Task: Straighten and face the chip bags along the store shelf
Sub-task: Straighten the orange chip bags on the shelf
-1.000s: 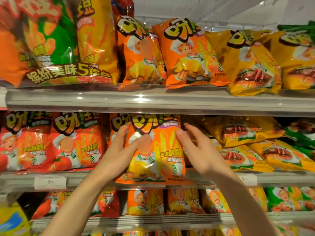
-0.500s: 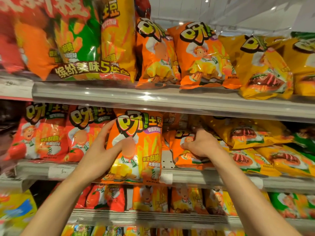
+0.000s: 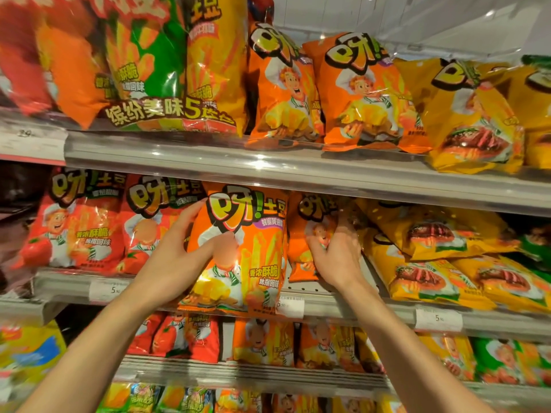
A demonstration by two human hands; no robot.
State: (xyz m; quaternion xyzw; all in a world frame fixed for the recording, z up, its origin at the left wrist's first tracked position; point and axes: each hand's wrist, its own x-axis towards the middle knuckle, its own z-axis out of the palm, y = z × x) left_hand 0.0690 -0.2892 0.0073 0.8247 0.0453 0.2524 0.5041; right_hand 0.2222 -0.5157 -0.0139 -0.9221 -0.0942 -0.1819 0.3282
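An orange chip bag stands upright at the front of the middle shelf. My left hand grips its left edge, thumb across the front. Just to its right, a second orange bag stands further back on the same shelf. My right hand holds that bag, fingers curled over its front and right side. Red bags stand to the left, and yellow bags lie slumped to the right.
The top shelf carries a large multipack, two orange bags and yellow bags. The lower shelf holds more red, orange and green bags. Price tags hang on the shelf rails.
My right hand left the front orange bag, reached back and took hold of the second orange bag, now lifted more upright. My left hand kept the front bag standing.
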